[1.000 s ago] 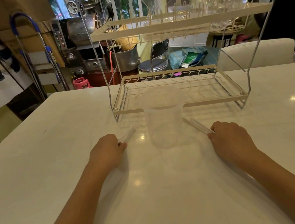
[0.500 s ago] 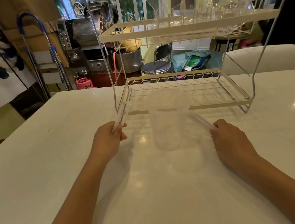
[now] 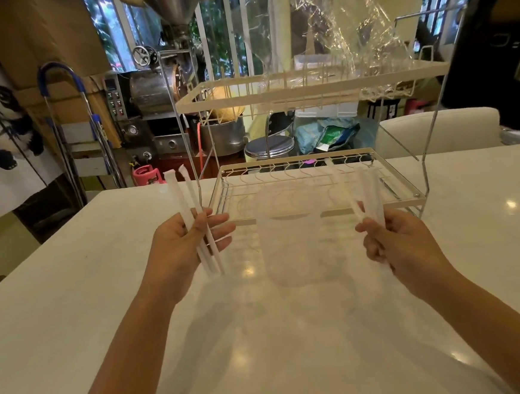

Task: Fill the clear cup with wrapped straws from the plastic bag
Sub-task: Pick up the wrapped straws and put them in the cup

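The left hand [image 3: 183, 249] grips two wrapped straws [image 3: 192, 220], thumb across them, their tops tilted up and away left of the cup [image 3: 299, 240]. The right hand [image 3: 402, 241] pinches more straws [image 3: 365, 194] right of the cup, tips leaning over the rack's [image 3: 316, 214] lower shelf. The cup stands upright on the table [image 3: 74, 304], between the hands, just before the rack. Behind and above the cup, the bag [image 3: 332, 29] stands on the rack's top shelf.

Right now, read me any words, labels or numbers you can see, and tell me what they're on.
No text can be read.
Control panel on the metal machine: buttons and a small display, too blurred.
Round gauge below it: markings too small.
Green packet behind the rack: print blurred.
Wrapped straws: no visible print.
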